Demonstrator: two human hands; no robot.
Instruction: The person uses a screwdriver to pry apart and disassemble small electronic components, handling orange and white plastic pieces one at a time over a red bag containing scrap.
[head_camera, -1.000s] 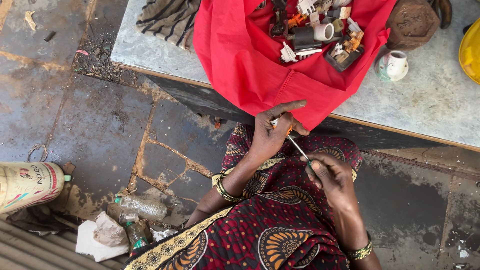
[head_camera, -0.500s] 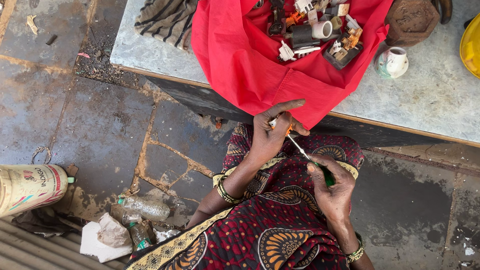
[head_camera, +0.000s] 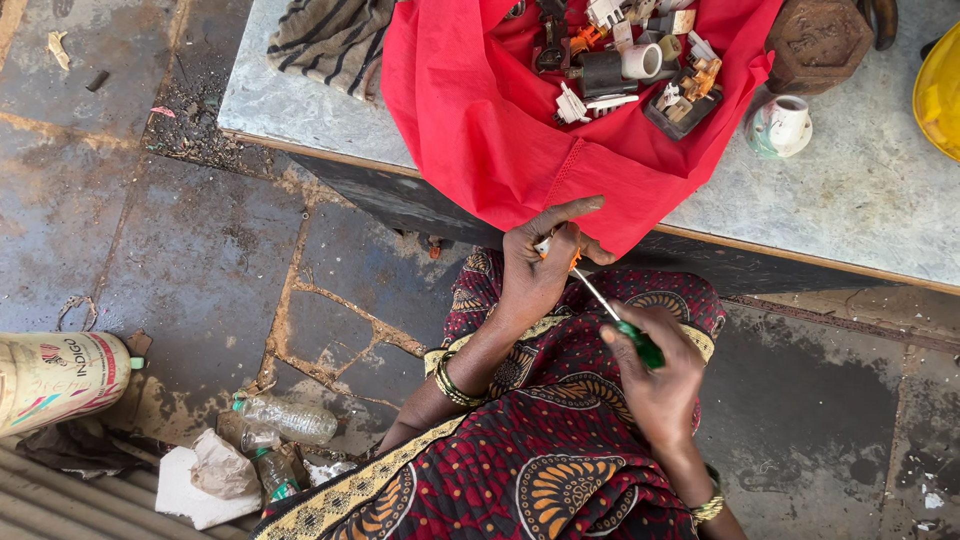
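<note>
My left hand (head_camera: 541, 262) is closed around a small white and orange electrical part (head_camera: 548, 246), held just below the hanging edge of a red cloth (head_camera: 500, 130). My right hand (head_camera: 655, 380) grips a green-handled screwdriver (head_camera: 622, 318); its thin metal shaft runs up and left, with the tip meeting the part in my left hand. Both hands are over my lap, which is covered in dark red patterned fabric. On the red cloth lies a pile of several plugs and socket pieces (head_camera: 640, 70).
A grey table (head_camera: 870, 200) holds the cloth, a striped rag (head_camera: 335, 40), a brown block (head_camera: 818, 42), a white ceramic fitting (head_camera: 780, 125) and a yellow object (head_camera: 940, 90). On the cracked floor lie plastic bottles (head_camera: 290, 420), crumpled paper (head_camera: 200, 475) and a printed sack (head_camera: 55, 380).
My right hand has slid slightly down the lap with the screwdriver handle. The left hand keeps its grip on the part in the same place.
</note>
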